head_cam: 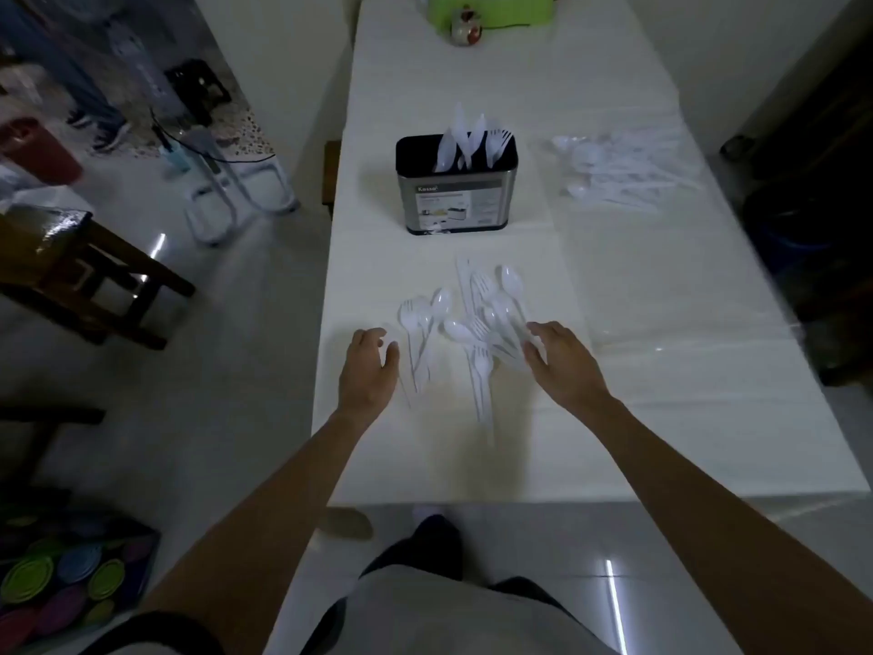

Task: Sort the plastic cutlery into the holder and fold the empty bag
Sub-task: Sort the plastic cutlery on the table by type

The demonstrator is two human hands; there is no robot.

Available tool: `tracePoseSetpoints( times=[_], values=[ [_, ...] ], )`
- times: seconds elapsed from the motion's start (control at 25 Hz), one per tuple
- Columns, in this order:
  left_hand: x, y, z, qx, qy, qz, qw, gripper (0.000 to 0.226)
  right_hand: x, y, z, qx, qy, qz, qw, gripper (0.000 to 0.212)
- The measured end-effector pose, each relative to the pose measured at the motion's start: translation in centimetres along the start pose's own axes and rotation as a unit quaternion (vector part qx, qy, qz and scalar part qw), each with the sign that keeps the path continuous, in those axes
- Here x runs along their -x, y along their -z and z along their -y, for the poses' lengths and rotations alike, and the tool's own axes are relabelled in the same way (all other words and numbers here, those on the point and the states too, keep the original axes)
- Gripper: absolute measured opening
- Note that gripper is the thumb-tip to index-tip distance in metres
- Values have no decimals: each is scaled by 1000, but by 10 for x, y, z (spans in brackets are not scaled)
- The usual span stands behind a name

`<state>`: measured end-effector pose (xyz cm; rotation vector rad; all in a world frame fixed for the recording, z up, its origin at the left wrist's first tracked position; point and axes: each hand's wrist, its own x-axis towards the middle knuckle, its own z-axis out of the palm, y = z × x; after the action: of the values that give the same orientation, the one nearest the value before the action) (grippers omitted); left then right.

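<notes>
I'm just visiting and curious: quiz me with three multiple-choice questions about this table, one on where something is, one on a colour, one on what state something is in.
1. Where does the holder stand relative to the loose cutlery pile near the hands?
A. farther up the table
B. on the floor
C. nearer the person than the pile

2. What colour is the cutlery?
A. red
B. white
C. black

3. What state is the holder in?
A. lying on its side
B. empty
C. upright with some cutlery in it

Answers:
1 A, it stands beyond the pile on the table.
2 B, every spoon and fork looks white.
3 C, utensil tips stick up above its rim.
</notes>
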<state>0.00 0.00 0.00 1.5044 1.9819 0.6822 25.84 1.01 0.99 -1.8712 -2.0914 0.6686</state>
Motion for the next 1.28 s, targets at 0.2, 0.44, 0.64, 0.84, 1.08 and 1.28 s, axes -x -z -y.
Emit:
tracePoseSetpoints(
  times=[0.2, 0.44, 0.64, 0.84, 1.08, 1.28],
  values=[
    [-29, 6, 3, -17, 35, 1, 999, 38, -43, -3, 3, -50, -74, -79, 993, 29],
    [-38, 2, 2, -38, 86, 24, 995, 48, -85, -7, -3, -53, -159, -67, 984, 19],
    [-39, -4, -6, -61, 106, 22, 992, 45, -103, -14, -7, -67, -203, -34, 976, 24],
    [-39, -11, -9, -70, 124, -13, 990, 34, -109, -19, -16, -59, -201, 4, 978, 24],
    [-40, -13, -8, -61, 122, -66, 988, 20, -96, -4, -22, -174, -173, -17, 969, 12],
    [-59, -12, -33, -55, 80, -85, 992, 22, -83, -6, -23, -193, -172, -26, 966, 13]
  ],
)
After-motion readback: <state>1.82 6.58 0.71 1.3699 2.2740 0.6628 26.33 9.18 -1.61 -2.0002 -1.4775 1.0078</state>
